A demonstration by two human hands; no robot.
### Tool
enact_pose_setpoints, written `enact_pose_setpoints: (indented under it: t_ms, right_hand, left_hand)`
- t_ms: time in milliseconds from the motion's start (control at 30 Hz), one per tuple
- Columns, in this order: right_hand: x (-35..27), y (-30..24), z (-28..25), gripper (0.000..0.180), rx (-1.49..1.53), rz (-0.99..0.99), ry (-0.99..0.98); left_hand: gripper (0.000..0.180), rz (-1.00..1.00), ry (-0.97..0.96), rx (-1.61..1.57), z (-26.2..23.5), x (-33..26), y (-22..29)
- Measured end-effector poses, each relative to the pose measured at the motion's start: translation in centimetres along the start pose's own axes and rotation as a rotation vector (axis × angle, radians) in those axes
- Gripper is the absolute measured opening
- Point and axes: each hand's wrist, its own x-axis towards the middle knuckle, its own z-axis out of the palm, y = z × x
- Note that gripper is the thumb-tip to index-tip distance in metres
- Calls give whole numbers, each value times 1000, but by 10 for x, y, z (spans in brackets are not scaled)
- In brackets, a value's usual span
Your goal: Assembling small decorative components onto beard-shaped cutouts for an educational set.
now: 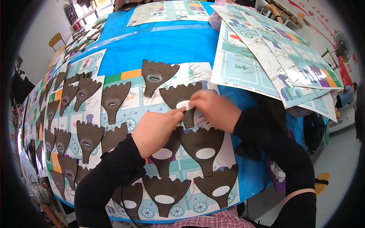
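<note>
A dark brown fan-shaped piece with a scalloped top edge lies on a printed sheet in front of me. A white oval sits on its middle. My left hand is closed, fingertips at the oval's lower edge. From the right, my right hand, partly blurred, pinches at the oval's upper right edge. Nearer me, a similar brown piece carries a flat white oval. Farther left, another brown piece has a narrow slit-like mark instead.
Several loose printed sheets overlap at the right on the blue table cover. More brown pieces lie on sheets along the left. A purple container of white ovals stands by my right arm. A fan stands at the far right.
</note>
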Motion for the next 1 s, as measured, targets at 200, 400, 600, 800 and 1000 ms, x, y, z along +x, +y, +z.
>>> enact_pose_setpoints:
  t_ms: [200,400,600,800,1000]
  right_hand:
    - [-16,-11,1,42,-325,-214,-12]
    - [-7,-13,-11,61,-311,-138,-210]
    - [1,-27,-12,44,-416,-251,40]
    - [31,-64,8,22,805,201,-15]
    - [53,-74,-1,19,983,373,-187]
  left_hand:
    - [26,-49,-25,21,-2,-1,1]
    - [31,-19,-122,-31,-11,7,-11]
    - [28,-428,168,-1049,-13,-8,-1]
    - [30,-406,257,-1193,-27,-18,-1]
    - [33,-378,200,-1092,-31,-30,-17]
